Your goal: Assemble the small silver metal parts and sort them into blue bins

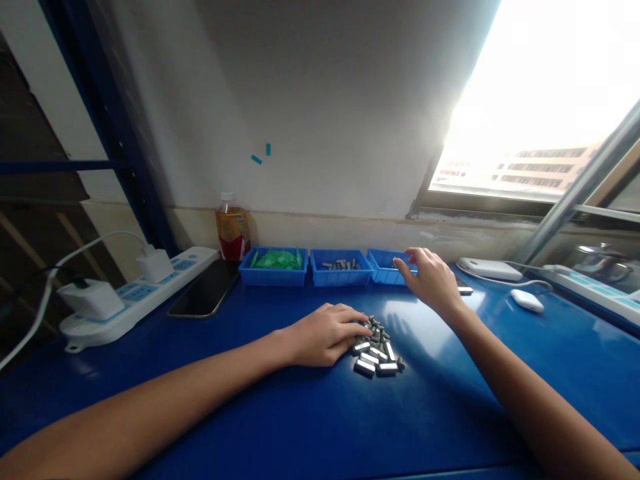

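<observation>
My left hand [327, 333] rests on the blue table, fingers curled against a small pile of several grey metal pieces [376, 348]; what its fingertips hold, if anything, is hidden. My right hand [429, 277] reaches over the rightmost blue tray [381, 273], fingers bent down at its rim. The middle blue tray [343, 275] contains several grey metal pieces. The left blue tray [273, 275] is filled with green pieces.
A drink bottle [232, 230] stands by the wall behind the trays. A dark phone [205, 293] lies left of them, next to a white power strip [131, 300] with chargers. White devices [489, 269] and a mouse-like object [527, 301] lie at the right below the window.
</observation>
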Demonstrator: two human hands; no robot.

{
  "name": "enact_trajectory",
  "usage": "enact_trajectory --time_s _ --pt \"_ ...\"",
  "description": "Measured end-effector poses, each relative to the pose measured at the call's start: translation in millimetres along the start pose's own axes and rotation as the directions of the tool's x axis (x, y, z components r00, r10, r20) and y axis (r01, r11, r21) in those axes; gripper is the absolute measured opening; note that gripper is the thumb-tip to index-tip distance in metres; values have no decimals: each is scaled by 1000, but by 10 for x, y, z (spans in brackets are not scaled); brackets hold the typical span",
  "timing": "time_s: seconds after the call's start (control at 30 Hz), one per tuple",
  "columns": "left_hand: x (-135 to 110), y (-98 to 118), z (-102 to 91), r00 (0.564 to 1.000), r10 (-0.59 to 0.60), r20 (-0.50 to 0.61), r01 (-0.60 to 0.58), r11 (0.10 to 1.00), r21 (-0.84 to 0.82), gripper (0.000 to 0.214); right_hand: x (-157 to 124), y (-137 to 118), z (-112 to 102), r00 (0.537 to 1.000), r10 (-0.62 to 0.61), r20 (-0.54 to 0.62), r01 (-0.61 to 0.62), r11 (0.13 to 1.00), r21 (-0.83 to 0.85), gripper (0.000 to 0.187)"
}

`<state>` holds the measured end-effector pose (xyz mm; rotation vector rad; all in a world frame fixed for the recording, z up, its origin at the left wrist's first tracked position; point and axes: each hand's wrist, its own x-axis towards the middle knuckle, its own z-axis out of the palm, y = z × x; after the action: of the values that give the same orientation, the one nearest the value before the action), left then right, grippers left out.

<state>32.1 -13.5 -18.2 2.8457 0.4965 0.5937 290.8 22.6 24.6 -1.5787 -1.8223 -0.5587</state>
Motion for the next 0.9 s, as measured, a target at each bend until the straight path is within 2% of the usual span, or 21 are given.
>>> enact_trajectory --time_s 0.07,0.13,0.3,0.37,0.43,0.57,0.63,0.8,0.9 --pt "-4 4 -3 999 -41 -24 40 999 -8 25 -54 32 36 988 6 155 -10 1000 28 31" --pt "-4 13 -8 997 -73 -38 73 997 1 19 -154 -57 48 958 -60 279 33 994 101 31" --pt "2 26 -7 988 -138 -70 140 990 32 13 -387 -467 16 835 -314 452 203 939 279 31" --pt "3 8 -2 978 -180 -105 177 984 -33 12 -432 -573 -3 810 -381 446 228 905 358 29" --pt "5 -22 -1 955 -256 -147 231 958 -170 12 -453 -629 -22 817 -418 398 235 871 432 26" --pt "22 -90 -17 862 -465 -202 346 830 -438 19 -468 -672 -48 832 -477 283 283 805 522 20" --pt "30 -114 -24 830 -524 -190 368 772 -519 23 -480 -686 -51 828 -507 239 323 780 536 19" --pt "28 -150 3 848 -522 -96 312 637 -705 32 -520 -714 -27 810 -557 182 406 758 510 15" --pt "19 -159 26 862 -499 -91 277 613 -739 38 -536 -723 -12 809 -557 187 418 768 485 9"
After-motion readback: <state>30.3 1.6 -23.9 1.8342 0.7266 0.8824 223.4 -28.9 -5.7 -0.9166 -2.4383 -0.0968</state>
